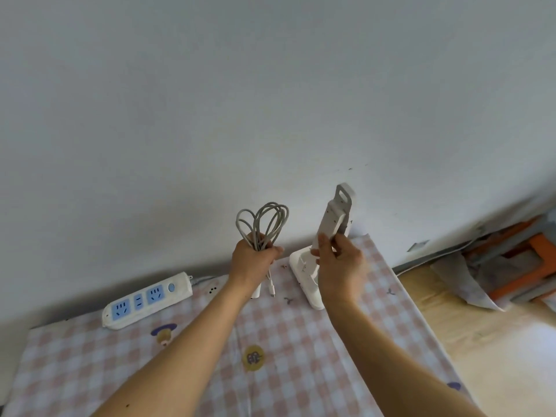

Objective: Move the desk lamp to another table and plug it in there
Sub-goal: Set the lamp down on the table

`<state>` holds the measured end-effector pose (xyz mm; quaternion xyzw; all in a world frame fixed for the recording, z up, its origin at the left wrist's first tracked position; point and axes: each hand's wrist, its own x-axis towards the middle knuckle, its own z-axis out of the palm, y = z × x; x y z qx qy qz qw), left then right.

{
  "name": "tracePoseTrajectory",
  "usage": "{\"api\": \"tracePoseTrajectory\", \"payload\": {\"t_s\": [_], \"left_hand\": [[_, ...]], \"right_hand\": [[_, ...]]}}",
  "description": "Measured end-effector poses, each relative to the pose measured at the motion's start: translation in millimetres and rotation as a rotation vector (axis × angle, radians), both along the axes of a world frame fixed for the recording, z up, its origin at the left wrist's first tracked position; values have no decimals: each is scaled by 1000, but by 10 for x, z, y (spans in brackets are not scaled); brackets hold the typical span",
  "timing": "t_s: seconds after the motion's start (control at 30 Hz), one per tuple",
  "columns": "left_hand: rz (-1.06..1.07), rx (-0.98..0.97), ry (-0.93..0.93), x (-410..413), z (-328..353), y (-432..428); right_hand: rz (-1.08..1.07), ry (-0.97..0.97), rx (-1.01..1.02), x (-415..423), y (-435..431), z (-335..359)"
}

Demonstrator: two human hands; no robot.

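Left hand grips coiled cable, plug end hanging below. Right hand pinches folded desk lamp, base under it on table.

Both bare forearms reach forward and up from the lower edge, the left hand raised with its fingers curled tight round a coiled cable, the right hand near it, its back toward the camera, thumb and fingers gripping the lamp
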<state>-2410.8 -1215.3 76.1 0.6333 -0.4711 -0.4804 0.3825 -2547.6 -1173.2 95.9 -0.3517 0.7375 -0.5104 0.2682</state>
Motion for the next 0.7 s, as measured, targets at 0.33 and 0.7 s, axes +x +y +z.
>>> {"api": "tracePoseTrajectory", "payload": {"t_s": [0.33,0.7], "left_hand": [[-29,70,18,-58,-100,21],[-57,140,216,-494,-61,10]], "right_hand": [[195,316,86,-164,45,71],[580,485,388,-954,-162,46]]}}
